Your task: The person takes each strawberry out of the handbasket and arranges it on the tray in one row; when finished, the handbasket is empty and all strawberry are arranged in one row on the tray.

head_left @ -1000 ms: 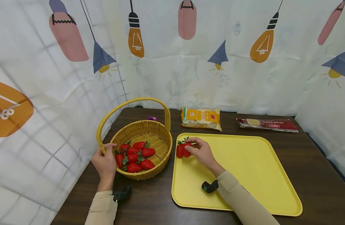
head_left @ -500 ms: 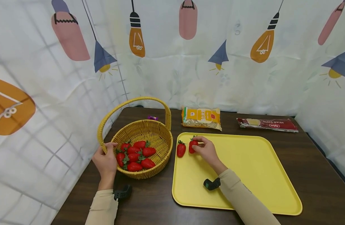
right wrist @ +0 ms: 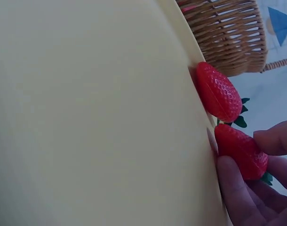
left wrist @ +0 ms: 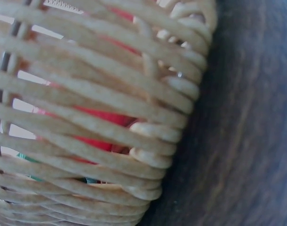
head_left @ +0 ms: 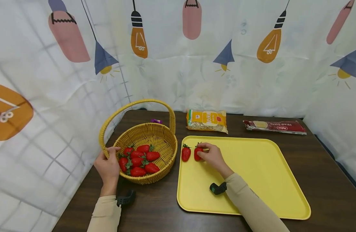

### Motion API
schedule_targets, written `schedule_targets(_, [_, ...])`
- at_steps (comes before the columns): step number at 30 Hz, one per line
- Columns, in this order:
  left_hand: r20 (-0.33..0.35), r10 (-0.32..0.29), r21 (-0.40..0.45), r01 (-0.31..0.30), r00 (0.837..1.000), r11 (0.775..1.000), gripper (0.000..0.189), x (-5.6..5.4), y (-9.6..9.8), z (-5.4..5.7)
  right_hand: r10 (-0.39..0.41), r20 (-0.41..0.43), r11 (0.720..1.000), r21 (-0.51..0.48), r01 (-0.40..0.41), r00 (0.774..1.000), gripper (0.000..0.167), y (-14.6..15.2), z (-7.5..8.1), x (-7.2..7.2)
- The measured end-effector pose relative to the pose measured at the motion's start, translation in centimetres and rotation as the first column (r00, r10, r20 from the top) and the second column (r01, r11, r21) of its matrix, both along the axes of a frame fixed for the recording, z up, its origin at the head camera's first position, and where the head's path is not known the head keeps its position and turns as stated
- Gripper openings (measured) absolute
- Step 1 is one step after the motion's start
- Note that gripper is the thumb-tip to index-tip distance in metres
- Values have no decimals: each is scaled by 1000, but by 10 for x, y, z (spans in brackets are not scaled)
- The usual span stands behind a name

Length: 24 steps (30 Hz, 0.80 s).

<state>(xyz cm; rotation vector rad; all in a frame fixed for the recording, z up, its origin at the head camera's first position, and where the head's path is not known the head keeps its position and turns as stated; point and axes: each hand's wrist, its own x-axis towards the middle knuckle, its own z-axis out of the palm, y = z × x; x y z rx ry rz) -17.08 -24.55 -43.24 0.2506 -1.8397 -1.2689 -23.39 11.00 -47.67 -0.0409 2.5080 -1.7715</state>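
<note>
My right hand [head_left: 213, 158] pinches a red strawberry [right wrist: 241, 149] between thumb and fingers at the upper left of the yellow tray [head_left: 242, 180]. Just left of it, a second strawberry [head_left: 185, 153] lies on the tray, its green leaves toward the far rim. In the head view, my left hand [head_left: 108, 166] grips the near-left foot of the handle of a yellow wicker basket [head_left: 163, 175]. Several strawberries [head_left: 137, 161] are heaped on the basket's left side. Only woven basket wall fills the left wrist view, with red showing through its gaps; the left hand is out of sight there.
Behind the tray lie a yellow food packet [head_left: 207, 121] and a long dark-red packet [head_left: 275, 126]. A small purple wrapped item [head_left: 156, 121] sits behind the basket. Patterned white curtains [head_left: 178, 74] enclose the dark wooden table [head_left: 154, 206] at the back and sides.
The right hand has moved the held strawberry slightly right, leaving a gap between it and the other strawberry on the tray. The left hand stays on the basket handle.
</note>
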Motion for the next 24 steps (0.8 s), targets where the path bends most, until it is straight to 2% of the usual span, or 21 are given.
schedule_targets(5, [27, 15, 3, -15, 1000, 1000, 37, -10, -12, -19, -7, 8, 1000, 22, 7, 1000, 32, 1, 2, 0])
schedule_targets(8, [17, 11, 8, -11, 1000, 1000, 37, -6, -8, -13, 1, 5, 999, 38, -1, 1000, 32, 1, 1, 0])
schedule_targets(12, [12, 13, 9, -13, 1000, 1000, 37, -6, -7, -12, 19, -8, 999, 49, -18, 1000, 31, 2, -1, -1])
schedule_targets(15, [18, 23, -1, -23, 1000, 1000, 36, -12, -13, -22, 22, -12, 999, 48, -21, 1000, 30, 2, -1, -1])
schedule_targets(24, [16, 25, -9, -25, 1000, 1000, 37, -13, -14, -22, 38, -19, 998, 47, -37, 999, 31, 1, -2, 0])
